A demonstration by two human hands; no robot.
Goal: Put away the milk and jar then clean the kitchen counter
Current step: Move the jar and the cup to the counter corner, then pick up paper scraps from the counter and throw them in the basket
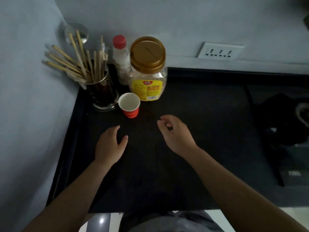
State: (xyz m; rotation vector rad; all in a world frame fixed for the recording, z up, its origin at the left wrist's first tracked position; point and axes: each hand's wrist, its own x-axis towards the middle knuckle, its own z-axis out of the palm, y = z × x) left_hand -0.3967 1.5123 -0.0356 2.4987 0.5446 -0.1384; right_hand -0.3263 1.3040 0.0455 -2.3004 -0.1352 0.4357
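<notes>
A clear plastic jar [148, 72] with a gold lid and yellow label stands at the back of the black counter [200, 114]. Behind it on the left is a white milk bottle [120, 59] with a red cap, touching the jar. An empty red paper cup [129, 105] stands in front of them. My left hand [109, 146] hovers palm down over the counter, below the cup, fingers apart and holding nothing. My right hand [175, 133] is further right, below the jar, its fingers loosely curled with nothing in them.
A glass holder full of chopsticks [98, 84] stands in the back left corner against the wall. A wall socket [219, 51] sits above the counter. A dark stove [287, 128] with a black object lies at the right.
</notes>
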